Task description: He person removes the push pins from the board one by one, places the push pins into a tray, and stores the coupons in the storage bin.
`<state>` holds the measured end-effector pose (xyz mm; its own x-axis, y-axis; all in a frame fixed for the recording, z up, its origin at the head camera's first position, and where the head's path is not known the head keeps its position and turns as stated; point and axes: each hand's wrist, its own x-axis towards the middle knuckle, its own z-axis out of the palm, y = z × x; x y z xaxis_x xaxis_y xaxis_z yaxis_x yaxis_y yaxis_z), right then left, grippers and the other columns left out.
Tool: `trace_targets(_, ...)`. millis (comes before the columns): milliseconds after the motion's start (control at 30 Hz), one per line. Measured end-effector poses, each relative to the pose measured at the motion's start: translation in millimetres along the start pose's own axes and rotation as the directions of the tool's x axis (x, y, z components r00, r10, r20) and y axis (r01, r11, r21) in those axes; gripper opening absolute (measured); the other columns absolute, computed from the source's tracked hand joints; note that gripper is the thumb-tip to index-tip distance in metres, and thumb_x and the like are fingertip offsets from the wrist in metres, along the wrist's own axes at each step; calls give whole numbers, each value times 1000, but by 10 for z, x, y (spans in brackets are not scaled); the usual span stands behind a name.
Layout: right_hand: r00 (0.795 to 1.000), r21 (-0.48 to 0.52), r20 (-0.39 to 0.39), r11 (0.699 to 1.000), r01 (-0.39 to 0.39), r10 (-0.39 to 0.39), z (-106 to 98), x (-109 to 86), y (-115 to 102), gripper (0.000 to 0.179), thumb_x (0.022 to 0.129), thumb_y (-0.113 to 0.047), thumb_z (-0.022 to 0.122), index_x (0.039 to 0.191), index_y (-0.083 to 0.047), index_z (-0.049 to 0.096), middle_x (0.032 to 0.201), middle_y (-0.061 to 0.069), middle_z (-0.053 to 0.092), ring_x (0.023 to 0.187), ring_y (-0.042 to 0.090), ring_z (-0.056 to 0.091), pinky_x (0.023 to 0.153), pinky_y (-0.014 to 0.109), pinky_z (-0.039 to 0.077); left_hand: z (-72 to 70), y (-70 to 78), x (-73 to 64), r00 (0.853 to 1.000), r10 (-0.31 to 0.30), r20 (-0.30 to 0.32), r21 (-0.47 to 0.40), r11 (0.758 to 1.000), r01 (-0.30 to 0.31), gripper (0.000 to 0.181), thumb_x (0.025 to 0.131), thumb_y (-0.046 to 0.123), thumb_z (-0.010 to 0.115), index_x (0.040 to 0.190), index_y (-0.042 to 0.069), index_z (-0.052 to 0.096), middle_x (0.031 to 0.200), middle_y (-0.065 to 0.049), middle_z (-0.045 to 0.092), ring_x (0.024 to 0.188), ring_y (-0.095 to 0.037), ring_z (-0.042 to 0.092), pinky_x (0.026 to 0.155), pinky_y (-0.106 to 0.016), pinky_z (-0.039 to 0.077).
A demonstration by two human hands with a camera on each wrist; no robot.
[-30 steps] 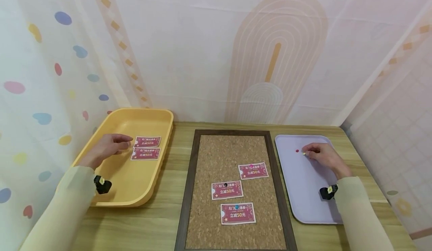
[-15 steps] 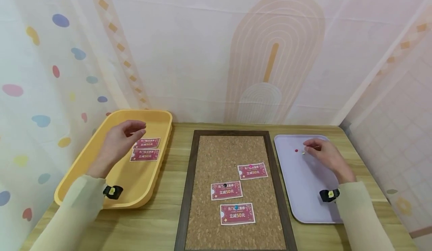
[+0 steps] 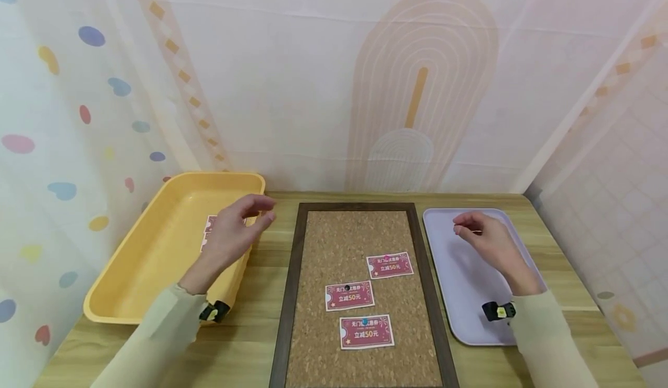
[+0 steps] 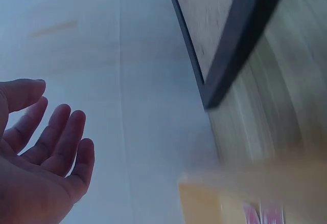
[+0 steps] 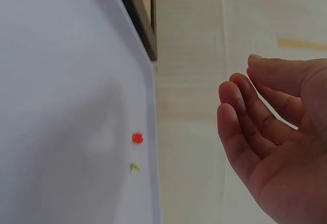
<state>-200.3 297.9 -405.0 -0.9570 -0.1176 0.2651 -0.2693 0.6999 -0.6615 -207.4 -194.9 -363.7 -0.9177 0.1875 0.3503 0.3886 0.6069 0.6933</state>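
Observation:
My left hand (image 3: pixel 232 234) hovers over the right rim of the yellow tray (image 3: pixel 174 202), fingers loosely bent around nothing. Beneath it lie two red coupons (image 3: pixel 210 224), mostly hidden in the head view. On the right, my right hand (image 3: pixel 490 243) is raised above the lilac tray (image 3: pixel 469 307) with relaxed, empty fingers. A red pushpin (image 5: pixel 137 138) and a yellow-green pushpin (image 5: pixel 135 167) lie on that tray in the right wrist view; the hand covers them in the head view.
Between the trays lies a framed cork board (image 3: pixel 360 231). It bears three coupons, with a pink pushpin (image 3: pixel 387 257), a black pushpin (image 3: pixel 347 287) and a blue pushpin (image 3: pixel 365 321) on them. Behind the wooden table (image 3: pixel 250 341) hangs a patterned curtain (image 3: pixel 292 86).
My left hand has moved right from inside the yellow tray to its right rim. My right hand, earlier at the yellow-green pushpin, has lifted and shifted slightly left, leaving it on the tray.

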Motion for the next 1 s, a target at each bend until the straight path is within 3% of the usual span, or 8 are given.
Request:
trace_targets(267, 1000, -16, -1, 1000, 13, -13, 123, -33, -171, 12, 98, -3, 70, 109, 0, 70, 100, 13, 73, 89, 25, 66, 76, 22, 52, 347, 178, -11, 997, 47, 66, -107, 994, -39, 29, 97, 6, 72, 125, 2, 69, 122, -15, 71, 112, -36, 67, 96, -54, 53)
trace_targets(433, 999, 9, 9, 999, 41, -41, 216, -42, -257, 11, 96, -2, 71, 108, -1, 71, 98, 10, 73, 84, 22, 63, 71, 25, 52, 554, 248, -34, 989, 45, 140, -150, 988, -23, 29, 98, 9, 71, 127, 4, 68, 121, -13, 71, 109, -31, 68, 90, -51, 56)
trace_targets(700, 995, 51, 56, 996, 78, -81, 342, -56, -365, 10, 96, -2, 71, 106, -2, 71, 95, 4, 73, 82, 17, 63, 70, 27, 52, 822, 325, -55, 962, -5, 273, -216, 974, 66, 28, 99, 9, 68, 127, 6, 67, 124, -13, 70, 112, -28, 66, 96, -46, 54)
trace_targets(1000, 989, 77, 125, 994, 73, -83, 414, -47, -463, 12, 98, -5, 70, 109, -1, 72, 97, 4, 73, 83, 17, 63, 70, 29, 52, 1043, 362, -30, 929, 39, 368, -287, 955, 74, 30, 98, 4, 68, 127, -2, 66, 125, -22, 67, 110, -30, 68, 91, -36, 57)
